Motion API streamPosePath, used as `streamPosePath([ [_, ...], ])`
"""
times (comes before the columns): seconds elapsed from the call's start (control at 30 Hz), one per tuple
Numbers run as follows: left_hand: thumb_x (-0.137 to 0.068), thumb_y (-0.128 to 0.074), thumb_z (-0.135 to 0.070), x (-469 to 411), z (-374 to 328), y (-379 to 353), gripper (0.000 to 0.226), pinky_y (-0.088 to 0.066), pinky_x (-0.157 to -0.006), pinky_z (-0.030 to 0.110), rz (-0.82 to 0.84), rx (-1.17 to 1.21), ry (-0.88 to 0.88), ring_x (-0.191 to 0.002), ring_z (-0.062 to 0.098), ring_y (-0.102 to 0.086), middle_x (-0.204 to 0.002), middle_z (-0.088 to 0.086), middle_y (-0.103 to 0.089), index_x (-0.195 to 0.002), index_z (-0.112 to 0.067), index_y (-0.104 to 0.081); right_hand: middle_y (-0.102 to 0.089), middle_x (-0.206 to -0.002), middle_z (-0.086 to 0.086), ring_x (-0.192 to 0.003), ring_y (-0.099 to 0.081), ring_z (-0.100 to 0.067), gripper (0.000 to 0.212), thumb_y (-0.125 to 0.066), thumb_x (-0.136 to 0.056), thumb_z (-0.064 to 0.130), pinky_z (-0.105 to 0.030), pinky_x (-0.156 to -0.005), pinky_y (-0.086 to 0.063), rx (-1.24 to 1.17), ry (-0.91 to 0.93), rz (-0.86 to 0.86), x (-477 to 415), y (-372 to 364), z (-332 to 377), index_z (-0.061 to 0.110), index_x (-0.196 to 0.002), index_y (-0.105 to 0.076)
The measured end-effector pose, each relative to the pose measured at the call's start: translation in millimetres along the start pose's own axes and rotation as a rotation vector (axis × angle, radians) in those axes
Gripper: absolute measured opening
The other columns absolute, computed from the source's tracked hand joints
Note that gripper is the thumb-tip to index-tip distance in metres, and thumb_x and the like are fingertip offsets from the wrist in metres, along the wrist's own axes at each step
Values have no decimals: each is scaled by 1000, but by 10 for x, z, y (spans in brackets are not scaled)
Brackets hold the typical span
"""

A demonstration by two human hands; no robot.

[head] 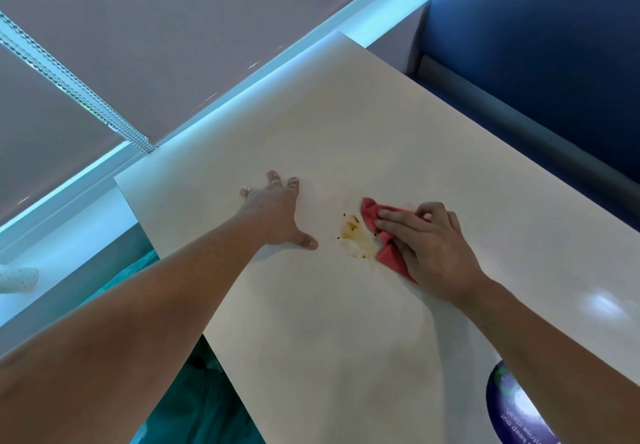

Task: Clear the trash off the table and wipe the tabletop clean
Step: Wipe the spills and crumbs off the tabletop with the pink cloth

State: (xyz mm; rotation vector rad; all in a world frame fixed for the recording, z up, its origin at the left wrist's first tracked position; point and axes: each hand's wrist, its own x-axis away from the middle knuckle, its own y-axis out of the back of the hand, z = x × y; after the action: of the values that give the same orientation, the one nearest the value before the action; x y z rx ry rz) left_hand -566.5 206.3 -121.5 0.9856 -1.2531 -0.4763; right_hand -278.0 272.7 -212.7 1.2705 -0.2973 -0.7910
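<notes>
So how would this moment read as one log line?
step: wiping | right hand: presses red cloth beside brown stain | left hand: flat on table

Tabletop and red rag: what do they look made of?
Tabletop: probably laminate or similar hard sheet, cream, smooth and semi-glossy; it mirrors a light patch near the right hand. Red rag: soft cloth, possibly microfibre, matte; it bunches and folds under the fingers.

A single head-worn camera looks steeply down, close over the table (pixel 346 322), tilted, facing the window blind (pixel 156 28).
</notes>
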Motion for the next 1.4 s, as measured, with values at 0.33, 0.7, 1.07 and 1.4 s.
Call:
streamPosePath([
  [0.33,-54,-82,-78,-16,-4,-14,149,-15,-121,65,6,29,14,-151,45,-21,-167,26,4,-163,-17,-1,-55,-142,25,-108,-42,-21,40,-34,-106,40,-31,-88,-29,4,-86,-35,-550,-46,270,38,-135,-62],
  [0.7,-49,-81,-81,-79,14,-42,152,-16,-120,66,2,16,14,-150,45,-26,-167,27,1,-162,-16,-3,-52,-142,28,-105,-44,-20,41,-28,-109,46,-28,-86,-27,-20,-69,-62,-106,-92,375,40,-137,-56],
  [1.07,-48,-82,-80,-108,26,-63,154,-14,-120,67,5,27,23,-149,49,-25,-167,27,3,-162,-16,-2,-59,-135,24,-103,-44,-22,33,-43,-105,35,-35,-84,-37,-49,-8,-72,-75,-103,423,36,-130,-64],
  [1.4,-46,-81,-82,-134,42,-81,156,-13,-121,67,5,39,33,-150,50,-21,-167,24,7,-163,-21,1,-58,-139,21,-103,-44,-22,44,-34,-104,39,-34,-83,-37,-12,-45,-48,-492,-115,551,32,-135,-64],
])
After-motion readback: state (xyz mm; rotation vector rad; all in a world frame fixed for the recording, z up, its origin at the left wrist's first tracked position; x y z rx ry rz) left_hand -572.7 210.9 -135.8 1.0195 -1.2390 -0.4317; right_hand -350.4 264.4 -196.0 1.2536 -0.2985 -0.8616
